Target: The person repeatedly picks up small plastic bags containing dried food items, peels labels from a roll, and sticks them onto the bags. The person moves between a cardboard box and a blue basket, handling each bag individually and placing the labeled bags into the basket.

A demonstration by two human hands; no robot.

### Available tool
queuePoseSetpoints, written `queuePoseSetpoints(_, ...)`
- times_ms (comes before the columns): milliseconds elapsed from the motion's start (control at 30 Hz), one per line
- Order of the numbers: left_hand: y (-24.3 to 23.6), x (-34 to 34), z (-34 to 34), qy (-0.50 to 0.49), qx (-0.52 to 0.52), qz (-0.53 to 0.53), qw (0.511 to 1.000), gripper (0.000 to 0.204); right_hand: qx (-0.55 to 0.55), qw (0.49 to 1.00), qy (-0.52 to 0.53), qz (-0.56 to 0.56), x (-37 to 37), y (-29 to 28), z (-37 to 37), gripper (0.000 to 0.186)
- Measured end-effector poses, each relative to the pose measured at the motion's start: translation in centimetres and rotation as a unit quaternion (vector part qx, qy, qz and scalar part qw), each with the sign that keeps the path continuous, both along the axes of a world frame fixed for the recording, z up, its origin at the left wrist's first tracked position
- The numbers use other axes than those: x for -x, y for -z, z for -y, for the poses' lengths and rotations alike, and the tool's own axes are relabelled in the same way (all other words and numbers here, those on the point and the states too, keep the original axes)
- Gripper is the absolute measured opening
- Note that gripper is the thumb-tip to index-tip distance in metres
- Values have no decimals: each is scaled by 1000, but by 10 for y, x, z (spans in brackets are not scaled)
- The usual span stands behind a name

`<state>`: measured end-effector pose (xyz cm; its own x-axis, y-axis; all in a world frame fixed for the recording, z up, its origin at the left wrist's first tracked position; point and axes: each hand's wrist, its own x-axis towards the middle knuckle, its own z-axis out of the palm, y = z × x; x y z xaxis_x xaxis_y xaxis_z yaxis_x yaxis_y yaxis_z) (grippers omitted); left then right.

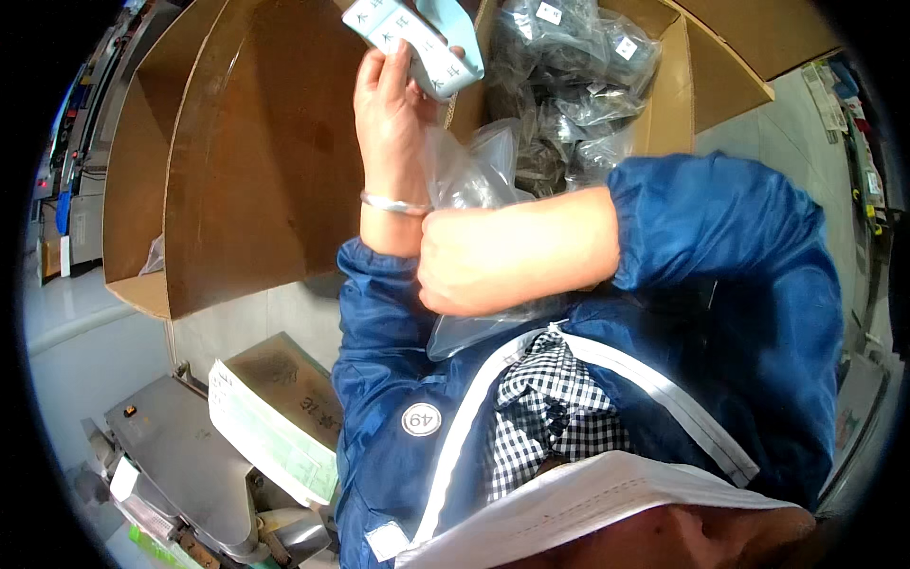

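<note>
My left hand (391,119) is raised at the top middle, its fingers closed on a pale blue strip of printed labels (417,45) that curls over at its right end. From the right, my right forearm crosses my body, and my right hand (453,261) is closed beside my left wrist. A clear plastic bag (472,180) shows above and below the right fist, seemingly gripped in it; the fingertips are hidden. Beyond the hands, several clear bags with dark contents (578,104) fill a cardboard box (664,104). Small white labels are on some of them.
A tall cardboard box wall (256,171) stands at left, close to my left forearm. Box flaps (730,81) spread at upper right. At lower left are a metal machine (180,455), green-and-white papers (270,436) and a brown board (294,375). Equipment lines the far left.
</note>
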<state>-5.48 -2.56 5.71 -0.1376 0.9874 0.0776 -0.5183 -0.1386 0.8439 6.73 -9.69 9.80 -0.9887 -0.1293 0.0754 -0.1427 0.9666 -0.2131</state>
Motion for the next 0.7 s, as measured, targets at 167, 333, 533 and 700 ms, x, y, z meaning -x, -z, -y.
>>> queuePoseSetpoints(167, 19, -1, 9, 136, 95, 165, 972, 21, 32, 928, 40, -368, -13, 39, 7, 13)
queuePoseSetpoints(333, 8, -2, 16, 119, 87, 110, 983, 17, 12, 829, 357, -431, -57, 25, -58, 25)
queuePoseSetpoints(533, 11, -5, 18, 95, 75, 93, 988, 14, 49, 847, 414, -329, -60, 36, -69, 29)
queuePoseSetpoints(700, 10, -2, 19, 81, 104, -7, 991, 19, -7, 845, 399, -355, -59, 42, -68, 26)
